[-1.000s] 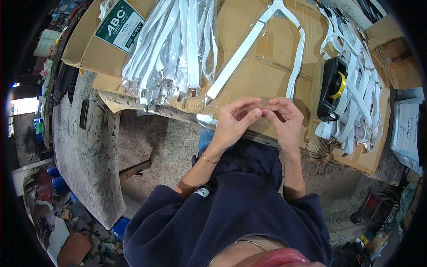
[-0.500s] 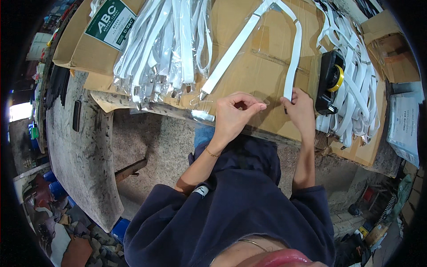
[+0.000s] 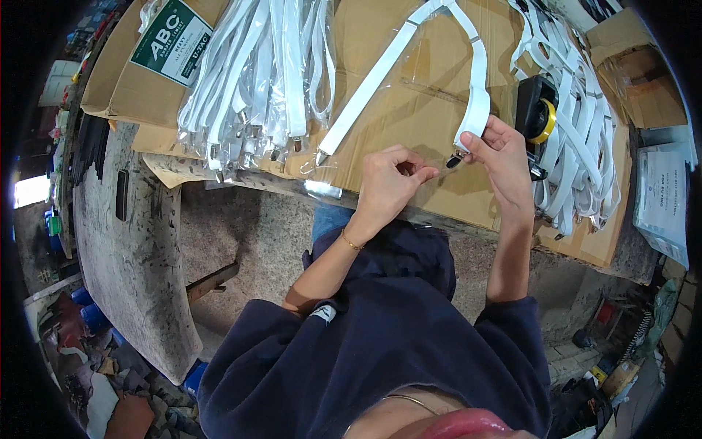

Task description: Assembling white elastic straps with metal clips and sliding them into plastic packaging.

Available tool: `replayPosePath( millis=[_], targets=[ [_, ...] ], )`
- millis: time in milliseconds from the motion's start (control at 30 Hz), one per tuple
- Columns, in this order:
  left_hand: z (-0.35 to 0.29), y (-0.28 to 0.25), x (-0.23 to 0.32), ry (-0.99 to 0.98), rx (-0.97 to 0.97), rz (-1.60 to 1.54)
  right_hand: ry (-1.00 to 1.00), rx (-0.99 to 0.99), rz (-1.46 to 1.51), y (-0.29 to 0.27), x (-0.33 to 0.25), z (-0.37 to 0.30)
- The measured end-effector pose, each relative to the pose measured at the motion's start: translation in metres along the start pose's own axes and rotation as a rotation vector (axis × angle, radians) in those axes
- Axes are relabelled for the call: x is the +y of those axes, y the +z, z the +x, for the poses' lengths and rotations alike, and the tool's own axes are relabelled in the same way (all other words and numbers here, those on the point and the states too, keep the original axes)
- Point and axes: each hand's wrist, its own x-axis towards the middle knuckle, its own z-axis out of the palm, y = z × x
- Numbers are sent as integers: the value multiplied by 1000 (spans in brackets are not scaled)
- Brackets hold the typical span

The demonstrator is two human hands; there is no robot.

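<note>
A pair of white suspenders [image 3: 371,86] lies spread on brown cardboard [image 3: 417,121], its two straps running toward me. My right hand [image 3: 506,161] pinches the right strap just above its end, where a dark metal clip [image 3: 454,160] hangs down. The left strap ends in another clip [image 3: 321,156], flat near the cardboard's front edge. Thumb and fingertips of my left hand [image 3: 390,183] are pressed together, left of the held clip and apart from it. Whatever is in that pinch is hidden or too thin to make out. Clear plastic film shows around the suspenders.
Bagged white suspenders [image 3: 274,80] lie at the left beside an open carton [image 3: 110,80]. On the right, a black-and-yellow tape dispenser [image 3: 537,121] stands against a pile of loose white suspenders [image 3: 581,139]. A small carton [image 3: 636,80] and a clear plastic-wrapped pack [image 3: 662,194] are farther right.
My right hand has raised and turned the strap's end, bending it so the clip now shows, pointing toward my left hand. My left hand keeps its pinch nearly in place.
</note>
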Motion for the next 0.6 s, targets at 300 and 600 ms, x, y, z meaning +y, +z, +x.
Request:
replayPosePath(
  millis=[300, 600],
  targets=[
    [5, 3, -1, -6, -67, -14, -44, -25, -77, 3, 3, 9],
    [11, 6, -2, -61, -188, -83, -20, -80, -79, 6, 12, 13]
  ],
)
